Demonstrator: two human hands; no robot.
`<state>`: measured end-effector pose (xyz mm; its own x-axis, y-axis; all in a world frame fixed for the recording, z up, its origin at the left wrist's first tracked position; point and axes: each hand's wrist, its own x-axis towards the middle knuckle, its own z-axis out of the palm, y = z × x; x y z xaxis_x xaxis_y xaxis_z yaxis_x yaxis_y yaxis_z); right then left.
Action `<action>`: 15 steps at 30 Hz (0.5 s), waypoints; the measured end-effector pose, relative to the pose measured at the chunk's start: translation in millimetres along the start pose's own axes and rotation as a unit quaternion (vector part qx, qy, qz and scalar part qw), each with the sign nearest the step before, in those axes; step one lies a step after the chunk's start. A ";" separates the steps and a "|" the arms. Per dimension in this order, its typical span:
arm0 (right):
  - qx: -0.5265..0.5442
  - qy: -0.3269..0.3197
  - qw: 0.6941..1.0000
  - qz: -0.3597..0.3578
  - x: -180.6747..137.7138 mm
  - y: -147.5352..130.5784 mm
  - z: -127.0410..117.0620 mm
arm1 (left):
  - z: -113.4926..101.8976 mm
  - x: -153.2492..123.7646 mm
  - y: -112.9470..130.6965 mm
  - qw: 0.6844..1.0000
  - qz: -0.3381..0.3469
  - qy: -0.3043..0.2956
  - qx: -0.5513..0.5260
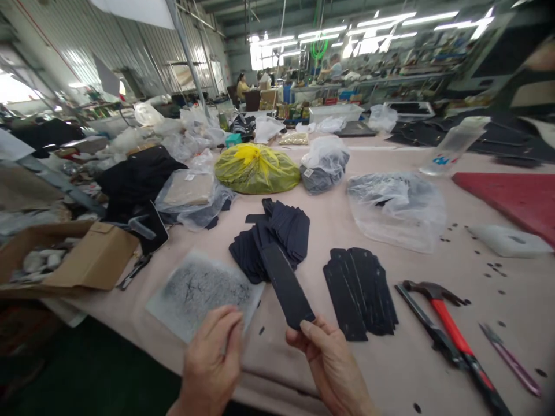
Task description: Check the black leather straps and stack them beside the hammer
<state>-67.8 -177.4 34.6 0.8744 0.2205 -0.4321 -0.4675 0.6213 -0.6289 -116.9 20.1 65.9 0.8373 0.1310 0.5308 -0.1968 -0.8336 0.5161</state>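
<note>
My right hand pinches the near end of a long dark strip, which slants up and away over the table. My left hand rests curled on the near edge of a scuffed translucent cutting pad, fingers closed against it. Behind the strip lies a fanned heap of dark strips. A flat stack of similar dark strips lies to the right of my right hand.
A red-handled hammer, a dark punch tool and a thin purple tool lie at right. Plastic bags, a yellow bag, a cardboard box and a red board crowd the table. People work far behind.
</note>
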 end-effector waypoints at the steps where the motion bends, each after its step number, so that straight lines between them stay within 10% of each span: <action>1: 0.000 -0.012 1.000 0.006 -4.7 1.0 2.4 | 6.1 10.3 15.5 0.999 0.033 -0.012 -0.011; 7: -0.081 -0.066 0.994 -0.027 -14.3 7.2 -4.0 | 22.8 29.5 49.2 0.981 0.063 -0.181 -0.036; 15: -0.259 -0.074 0.959 -0.086 -14.9 1.1 -15.9 | 28.4 22.9 48.7 0.960 0.066 -0.264 -0.066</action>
<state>-83.4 -192.0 30.1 0.9356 0.2766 -0.2197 -0.2819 0.2101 -0.9362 -92.8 -32.7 84.1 0.9353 -0.2911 0.2011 -0.3535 -0.7440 0.5670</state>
